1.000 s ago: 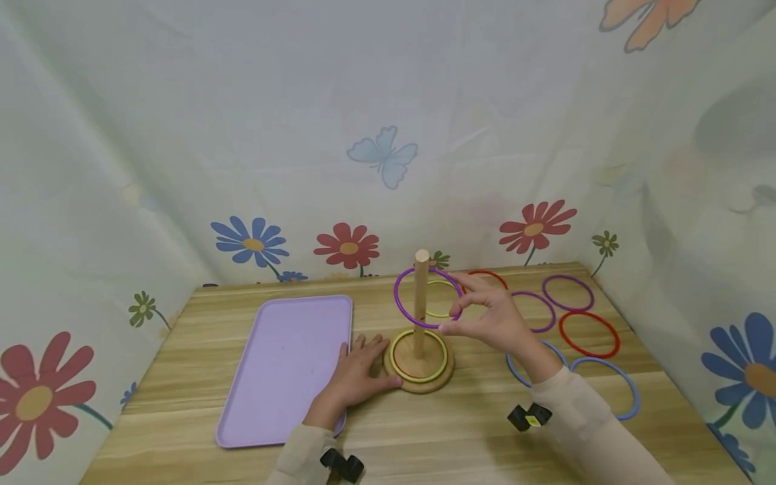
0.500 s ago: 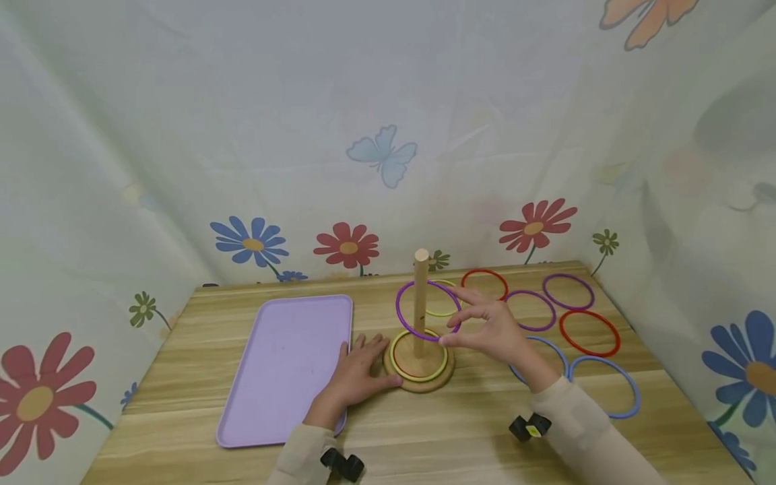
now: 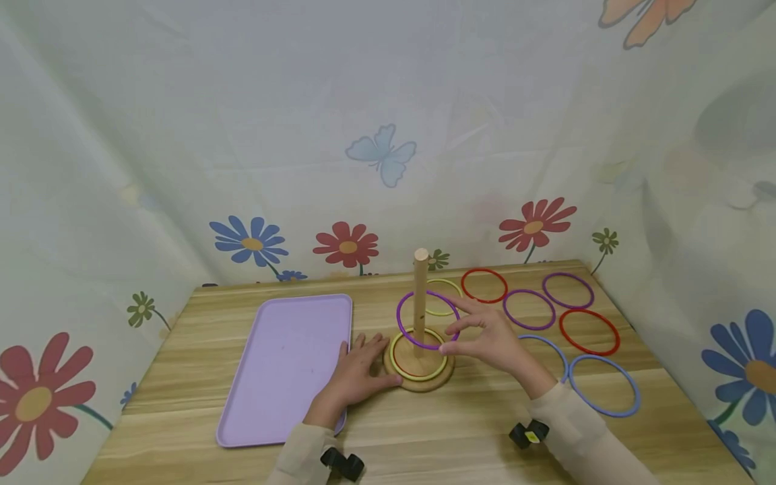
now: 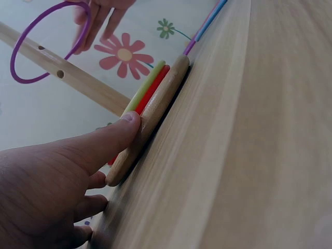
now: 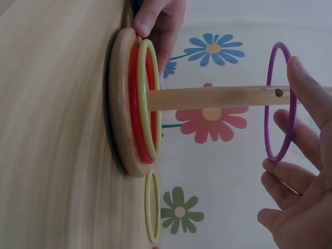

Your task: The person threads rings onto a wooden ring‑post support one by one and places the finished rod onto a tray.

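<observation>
Purple ring (image 5: 294, 111) encircles post (image 5: 212, 97); yellow wrist patch (image 3: 532, 437) seems a label.

Right hand (image 3: 492, 337) pinches purple ring (image 3: 398, 316) — around peg (image 3: 420, 286).

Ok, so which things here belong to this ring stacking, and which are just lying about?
Belong to it: wooden stand, purple ring in the right hand, yellow ring and red ring on the stand; probably the loose rings too.
Seemingly just lying about: lilac tray, apparently unused.
</observation>
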`<state>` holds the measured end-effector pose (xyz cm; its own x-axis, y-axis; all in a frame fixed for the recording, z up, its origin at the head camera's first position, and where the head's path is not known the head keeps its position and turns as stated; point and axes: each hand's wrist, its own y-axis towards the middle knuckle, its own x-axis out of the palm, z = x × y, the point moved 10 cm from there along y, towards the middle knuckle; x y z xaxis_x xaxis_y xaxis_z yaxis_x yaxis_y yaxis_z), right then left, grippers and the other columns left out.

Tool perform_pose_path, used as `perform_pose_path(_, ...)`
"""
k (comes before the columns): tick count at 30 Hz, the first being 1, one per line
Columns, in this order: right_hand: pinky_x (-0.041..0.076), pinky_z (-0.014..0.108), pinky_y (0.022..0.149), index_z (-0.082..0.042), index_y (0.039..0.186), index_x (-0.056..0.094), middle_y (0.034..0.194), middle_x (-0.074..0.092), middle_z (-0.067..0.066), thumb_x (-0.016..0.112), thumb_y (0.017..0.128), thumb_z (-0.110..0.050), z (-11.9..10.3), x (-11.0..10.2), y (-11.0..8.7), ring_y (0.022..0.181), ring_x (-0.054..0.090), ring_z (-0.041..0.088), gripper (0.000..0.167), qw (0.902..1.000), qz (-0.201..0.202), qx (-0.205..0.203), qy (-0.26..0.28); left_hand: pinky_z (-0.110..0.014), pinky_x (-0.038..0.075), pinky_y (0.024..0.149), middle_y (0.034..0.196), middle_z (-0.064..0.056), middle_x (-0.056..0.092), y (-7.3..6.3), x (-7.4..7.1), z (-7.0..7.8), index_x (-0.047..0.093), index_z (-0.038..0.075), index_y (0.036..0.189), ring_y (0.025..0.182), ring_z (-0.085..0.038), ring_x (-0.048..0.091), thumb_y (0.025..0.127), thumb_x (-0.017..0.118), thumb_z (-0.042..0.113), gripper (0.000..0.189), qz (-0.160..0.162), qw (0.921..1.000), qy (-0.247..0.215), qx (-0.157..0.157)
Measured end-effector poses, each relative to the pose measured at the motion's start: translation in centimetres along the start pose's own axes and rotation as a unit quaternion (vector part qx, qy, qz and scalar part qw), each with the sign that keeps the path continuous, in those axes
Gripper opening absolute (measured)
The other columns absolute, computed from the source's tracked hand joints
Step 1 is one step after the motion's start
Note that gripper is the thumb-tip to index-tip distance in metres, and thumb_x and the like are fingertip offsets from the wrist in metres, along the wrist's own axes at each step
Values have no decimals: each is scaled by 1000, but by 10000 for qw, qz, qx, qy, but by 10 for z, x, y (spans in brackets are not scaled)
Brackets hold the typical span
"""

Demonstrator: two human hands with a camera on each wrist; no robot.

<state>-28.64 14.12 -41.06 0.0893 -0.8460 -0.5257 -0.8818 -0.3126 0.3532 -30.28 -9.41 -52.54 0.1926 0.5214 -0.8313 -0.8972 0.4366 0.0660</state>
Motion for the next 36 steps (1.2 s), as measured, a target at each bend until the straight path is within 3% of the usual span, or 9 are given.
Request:
perform_pose_path(7,27,72,118,-8,91,85,151,58,21,98,74,-26,11,9,-3,148,40,50,29,9994,-142,302,11,-73,4,122,166,-17,40,0,0,0,48,10,159,155,-53,23,89,77,63,93,-41,10000,4,-28)
perform_pose_path(12,24,72,119,-8,92,85,151,58,20,98,74,-27,19,15,-5,149,37,51,30,9986,-289,412,146,-73,3,122,166,-16,40,-1,1,0,48,10,159,155,-52,22,88,77,63,93,-55,10000,-8,-34)
perform_pose_path(20,31,70,118,-4,99,84,147,61,22,98,75,-24,30,25,-6,142,48,48,33,9979,-486,419,126,-74,5,122,165,-17,41,-1,-1,0,50,9,158,155,-52,23,89,78,61,91,-16,10000,23,10)
perform_pose_path(31,29,66,121,-6,110,81,149,60,19,99,73,-26,48,35,-6,145,46,46,45,9957,-560,714,210,-75,5,121,164,-19,43,1,-4,4,50,8,157,154,-54,24,88,80,58,91,40,10000,-83,33)
perform_pose_path(36,30,65,120,-5,110,81,147,61,19,99,73,-25,50,41,-5,143,49,46,46,9961,-621,585,205,-75,5,122,164,-18,43,0,-5,3,51,8,157,154,-53,24,88,80,59,91,39,10000,-62,-9)
